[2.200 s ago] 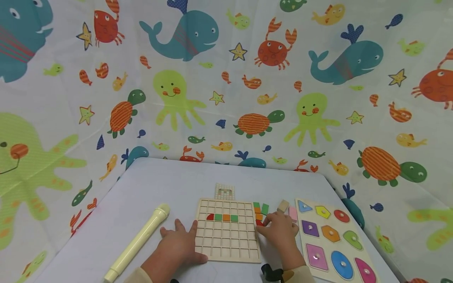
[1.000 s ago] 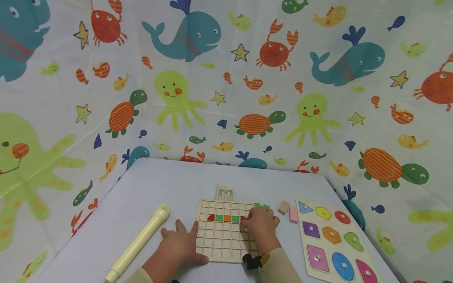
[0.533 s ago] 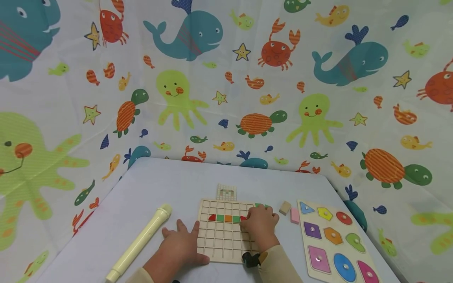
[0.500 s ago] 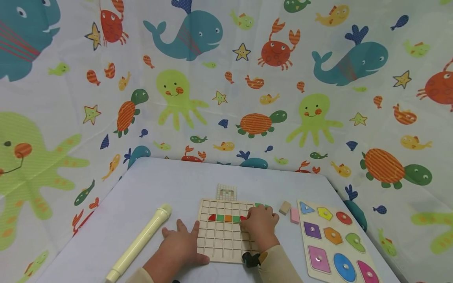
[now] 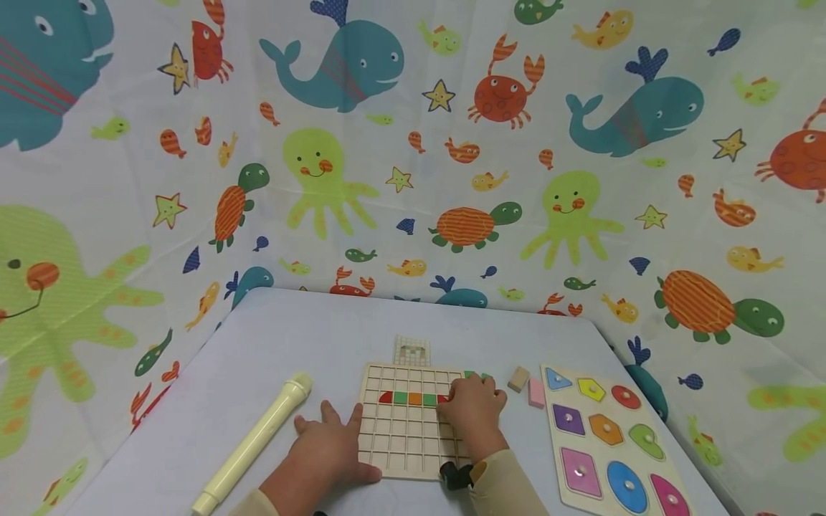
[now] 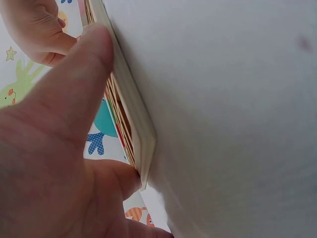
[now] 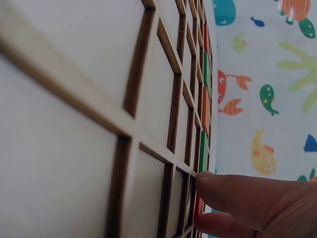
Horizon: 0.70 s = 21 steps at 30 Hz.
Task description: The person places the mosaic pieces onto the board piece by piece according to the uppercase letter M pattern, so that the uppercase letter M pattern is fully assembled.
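Note:
A pale wooden grid board [image 5: 415, 448] lies on the table before me. One of its rows holds a red quarter-round piece [image 5: 386, 397], a green square [image 5: 401, 398], an orange square [image 5: 416, 399] and another green square [image 5: 429, 400]. My right hand [image 5: 476, 412] pinches a red piece [image 5: 442, 398] at the right end of that row. In the right wrist view thumb and finger meet around this red piece [image 7: 198, 206], low in its cell. With fingers spread, my left hand [image 5: 325, 448] rests against the board's left edge; its thumb [image 6: 94, 54] touches the side.
Behind the board lies a small pattern card [image 5: 411, 351]. Green pieces [image 5: 474, 374] peek out past my right hand. Farther right are a tan block [image 5: 518, 378], a pink block [image 5: 536, 392] and a knobbed shape puzzle [image 5: 603, 430]. A cream tube [image 5: 254, 441] lies left.
My right hand has moved left from the loose pieces beside the board, bringing the red piece to the row. During the last second it stays there. The left hand has kept its place.

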{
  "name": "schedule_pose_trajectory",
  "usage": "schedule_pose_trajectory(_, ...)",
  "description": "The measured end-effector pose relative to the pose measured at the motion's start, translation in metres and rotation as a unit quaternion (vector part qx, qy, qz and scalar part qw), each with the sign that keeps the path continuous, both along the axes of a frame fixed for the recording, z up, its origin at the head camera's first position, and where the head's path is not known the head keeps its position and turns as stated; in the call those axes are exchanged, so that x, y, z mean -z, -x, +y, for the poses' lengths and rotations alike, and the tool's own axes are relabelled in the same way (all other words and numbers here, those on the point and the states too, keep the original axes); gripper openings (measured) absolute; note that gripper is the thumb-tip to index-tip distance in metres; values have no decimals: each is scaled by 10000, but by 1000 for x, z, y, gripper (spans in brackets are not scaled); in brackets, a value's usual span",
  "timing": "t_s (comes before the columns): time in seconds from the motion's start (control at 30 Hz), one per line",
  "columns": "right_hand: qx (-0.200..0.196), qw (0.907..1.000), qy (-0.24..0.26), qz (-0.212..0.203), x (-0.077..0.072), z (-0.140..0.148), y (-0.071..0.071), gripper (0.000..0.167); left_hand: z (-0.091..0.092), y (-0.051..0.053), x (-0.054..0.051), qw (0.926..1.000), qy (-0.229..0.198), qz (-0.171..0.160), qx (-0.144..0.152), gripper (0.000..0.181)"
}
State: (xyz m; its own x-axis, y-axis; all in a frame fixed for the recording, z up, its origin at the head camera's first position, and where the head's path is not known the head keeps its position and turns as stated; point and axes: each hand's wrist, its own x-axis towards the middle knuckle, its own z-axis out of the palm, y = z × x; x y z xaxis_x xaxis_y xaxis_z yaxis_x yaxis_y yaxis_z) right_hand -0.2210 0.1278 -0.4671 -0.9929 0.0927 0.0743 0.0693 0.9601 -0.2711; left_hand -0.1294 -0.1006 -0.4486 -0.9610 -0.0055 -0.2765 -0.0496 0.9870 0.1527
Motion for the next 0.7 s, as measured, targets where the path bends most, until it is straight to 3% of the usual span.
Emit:
schedule_pose_trajectory(0.27,119,9999,45,-18,0,3,-5,29,1,4,1,10000,-16,-77,-3,121)
schedule_pose_trajectory(0.43,223,9996,165,-55,-1,13,-10,29,0,7,0,9996,-237,-168,-1,111)
schedule_pose_trajectory(0.7,386,9987,320,19,-3,38,-14,16,-4,8,-5,9987,-365,-331,85,107)
